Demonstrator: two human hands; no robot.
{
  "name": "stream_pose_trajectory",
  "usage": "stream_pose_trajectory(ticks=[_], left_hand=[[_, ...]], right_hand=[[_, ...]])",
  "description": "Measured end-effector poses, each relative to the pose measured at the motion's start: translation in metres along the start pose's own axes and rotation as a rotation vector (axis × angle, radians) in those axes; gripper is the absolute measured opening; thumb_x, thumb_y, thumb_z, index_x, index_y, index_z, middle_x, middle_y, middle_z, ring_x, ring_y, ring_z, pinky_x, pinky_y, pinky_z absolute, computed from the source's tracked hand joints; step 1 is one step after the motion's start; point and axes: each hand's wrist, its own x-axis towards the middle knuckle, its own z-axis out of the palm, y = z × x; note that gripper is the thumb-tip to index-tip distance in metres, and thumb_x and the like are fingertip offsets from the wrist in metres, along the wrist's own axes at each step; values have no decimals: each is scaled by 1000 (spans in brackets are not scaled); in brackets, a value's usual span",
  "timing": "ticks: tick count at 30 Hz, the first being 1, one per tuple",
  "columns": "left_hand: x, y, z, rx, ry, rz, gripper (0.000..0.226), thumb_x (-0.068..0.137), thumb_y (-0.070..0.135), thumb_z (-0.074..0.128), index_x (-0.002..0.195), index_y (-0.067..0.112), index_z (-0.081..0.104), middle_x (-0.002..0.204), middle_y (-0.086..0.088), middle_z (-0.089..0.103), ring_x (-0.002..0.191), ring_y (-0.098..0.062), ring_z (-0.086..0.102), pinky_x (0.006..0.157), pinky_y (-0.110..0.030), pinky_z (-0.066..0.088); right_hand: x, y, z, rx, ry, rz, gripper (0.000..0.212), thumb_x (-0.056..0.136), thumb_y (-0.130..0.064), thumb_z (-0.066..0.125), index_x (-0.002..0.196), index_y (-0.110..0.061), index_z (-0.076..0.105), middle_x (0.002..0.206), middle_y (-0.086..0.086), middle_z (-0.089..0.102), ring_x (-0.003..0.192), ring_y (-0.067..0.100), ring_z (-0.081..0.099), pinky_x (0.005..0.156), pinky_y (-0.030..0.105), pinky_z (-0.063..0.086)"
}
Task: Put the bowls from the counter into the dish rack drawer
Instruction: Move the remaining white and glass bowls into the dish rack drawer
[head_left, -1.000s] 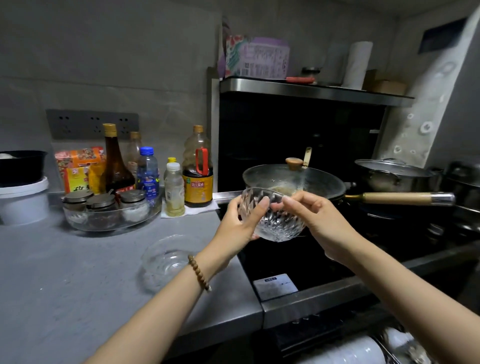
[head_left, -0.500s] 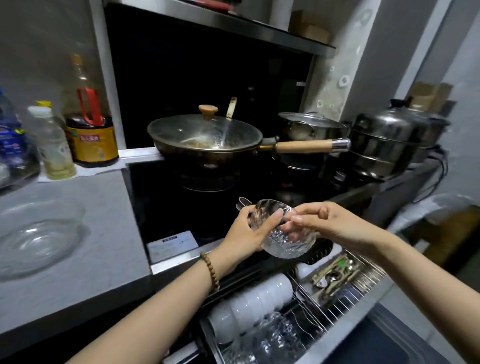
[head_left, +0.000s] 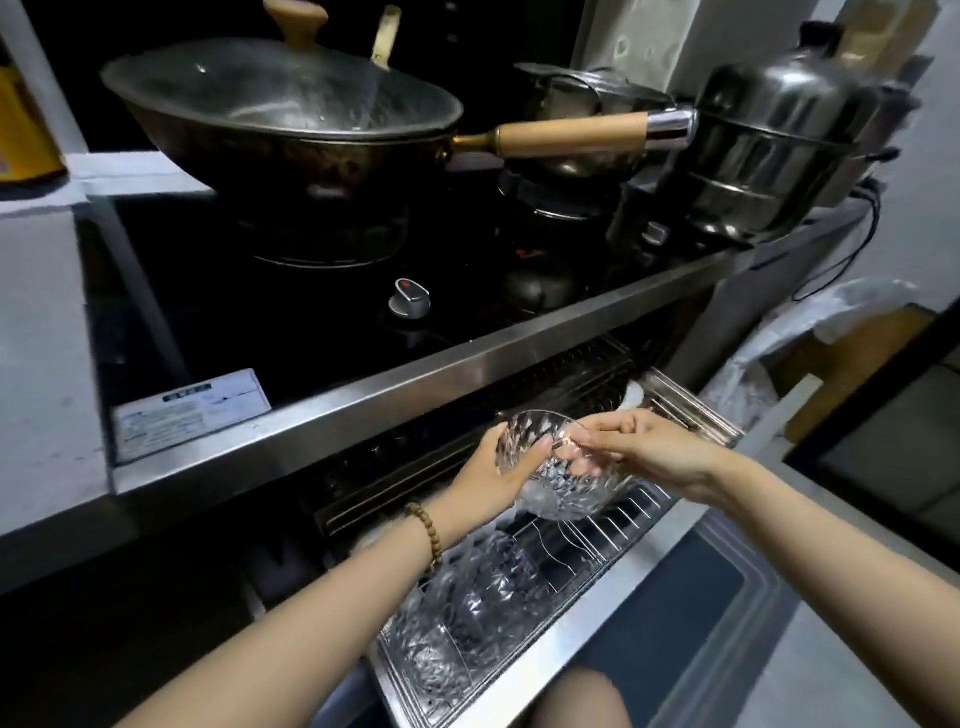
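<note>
Bowl (head_left: 558, 467) now lower, over drawer (head_left: 545, 660)

Very little can be read here. A white printed label (head_left: 191, 413) lies flat at the front left corner of the black cooktop (head_left: 322, 291) — it carries a dark heading bar and several lines of fine print, all too small and blurred to make out. The stove knob (head_left: 410, 301) bears a small red mark on its top, a symbol and not lettering. At the far left edge a yellow container (head_left: 23, 130) shows part of a label — its print is unreadable.
</note>
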Motion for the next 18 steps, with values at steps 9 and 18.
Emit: stream_pose_trajectory(ticks=[9, 18], left_hand=[[12, -93, 5, 412, -38, -70, 92, 73, 72, 46, 148, 23, 21, 156, 1, 22, 142, -16, 21, 117, -34, 20], [19, -158, 10, 1053, -144, -27, 96, 74, 82, 31, 150, 32, -1, 158, 5, -12, 144, -20, -20, 111, -50, -22]], right_hand=[[51, 82, -5, 5, 190, 307, 9, 87, -18, 64, 86, -18, 73, 56, -6, 71, 40, 1, 57, 39, 13, 42], [98, 132, -15, 34, 193, 595, 22, 89, -17, 61, 102, 0, 67, 79, 9, 67, 60, 15, 55, 51, 24, 49]])
